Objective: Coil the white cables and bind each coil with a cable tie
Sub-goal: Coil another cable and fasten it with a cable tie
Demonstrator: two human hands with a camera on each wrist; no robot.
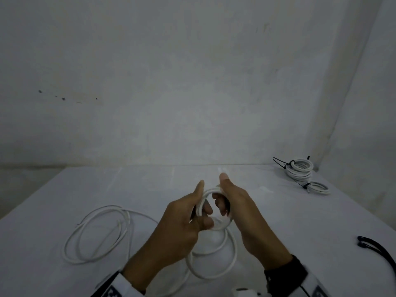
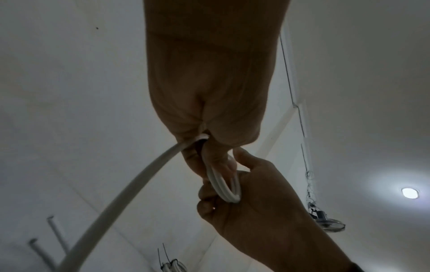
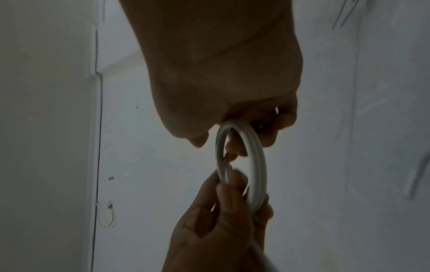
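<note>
Above the middle of the table, both hands hold a small white cable coil [image 1: 218,225] of a few turns. My left hand [image 1: 192,209] grips its left side, thumb on top and fingers curled through the ring. My right hand [image 1: 230,195] grips the right side the same way. In the left wrist view the coil [image 2: 223,185] sits between my left hand [image 2: 209,114] and my right hand [image 2: 256,211], and the loose cable [image 2: 116,202] trails away. In the right wrist view the coil [image 3: 254,165] stands edge-on between both hands. More of this cable loops [image 1: 214,258] on the table under my wrists.
Another loose white cable [image 1: 96,234] lies in wide loops at the left of the white table [image 1: 150,189]. Bound coils with black ties are stacked at the far right corner [image 1: 300,170], one beside them [image 1: 319,187]. Black cable ties [image 1: 377,251] lie at the right edge.
</note>
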